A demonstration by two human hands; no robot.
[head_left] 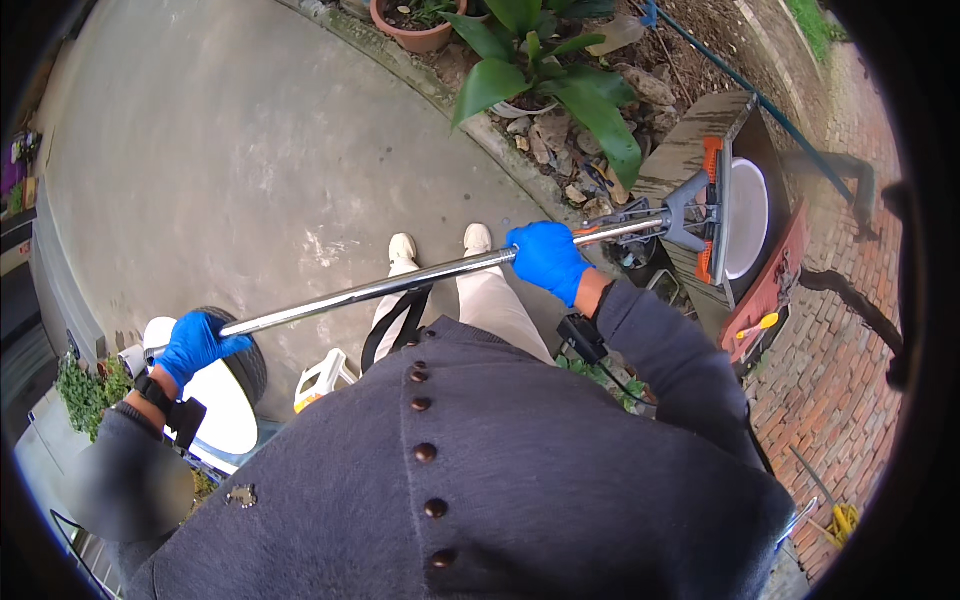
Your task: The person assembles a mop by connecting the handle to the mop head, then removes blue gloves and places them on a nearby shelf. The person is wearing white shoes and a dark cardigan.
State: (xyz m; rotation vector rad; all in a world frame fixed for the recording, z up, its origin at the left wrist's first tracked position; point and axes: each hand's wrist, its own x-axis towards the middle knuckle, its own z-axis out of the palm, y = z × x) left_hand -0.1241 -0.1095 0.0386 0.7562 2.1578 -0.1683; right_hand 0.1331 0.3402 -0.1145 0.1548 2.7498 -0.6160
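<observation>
A mop with a shiny metal handle (372, 290) lies slantwise across the front of my body, its right end higher. My left hand (198, 347), in a blue glove, is wrapped round the handle's left end. Further up, my right hand (548, 260), gloved the same, is closed round the handle near its joint. The grey mop head with orange clips (690, 212) is at the right, over the edge of a stone-like trough (690, 140). A white basin (748, 220) sits in the trough, just beyond the mop head. Whether head and basin touch, I cannot tell.
Grey concrete floor (230, 150) spreads ahead and left. A planting bed holds a broad-leaved plant (540, 70), stones and a terracotta pot (415, 38). A yellow spoon-like tool (757, 326) lies on the reddish ledge (775, 290). At lower left are a white stool (322, 380) and a tyre (248, 372).
</observation>
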